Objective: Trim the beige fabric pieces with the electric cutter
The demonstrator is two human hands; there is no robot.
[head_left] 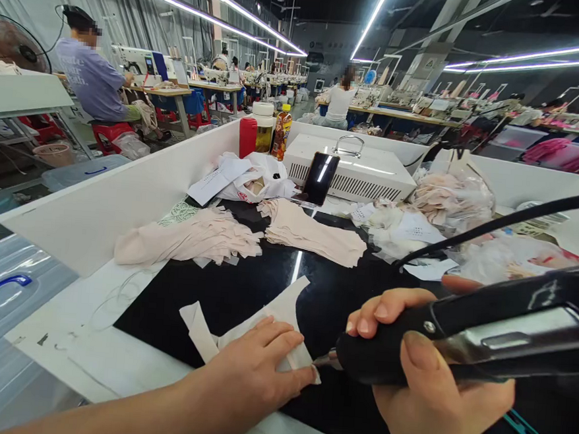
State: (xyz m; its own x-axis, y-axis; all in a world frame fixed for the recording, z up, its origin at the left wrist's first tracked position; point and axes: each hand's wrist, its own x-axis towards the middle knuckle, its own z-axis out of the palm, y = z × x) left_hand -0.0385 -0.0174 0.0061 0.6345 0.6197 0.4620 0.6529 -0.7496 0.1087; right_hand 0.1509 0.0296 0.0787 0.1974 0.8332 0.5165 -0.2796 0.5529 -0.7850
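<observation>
My left hand (pixel 262 364) lies over a pale cream fabric piece (pixel 290 306), pressing it to the black work surface with fingers stretched out. One narrow strip of that fabric sticks out on the hand's left side. Wrapped in my right hand (pixel 436 386) is a black corded hand tool (pixel 383 356) with a silver lever along its body. Its metal tip (pixel 328 360) meets the fabric's right corner, close to my left thumb. Beyond my hands lie two stacks of cut fabric, a left stack (pixel 184 236) and a right stack (pixel 312 235).
A black cord (pixel 507 222) arches over the right side. Behind the stacks are a phone (pixel 320 179), a white vented metal box (pixel 347 165), a plastic bag (pixel 260 178) and bottles (pixel 281 134). White side walls (pixel 122 195) edge the table. Other people sit at sewing machines farther off.
</observation>
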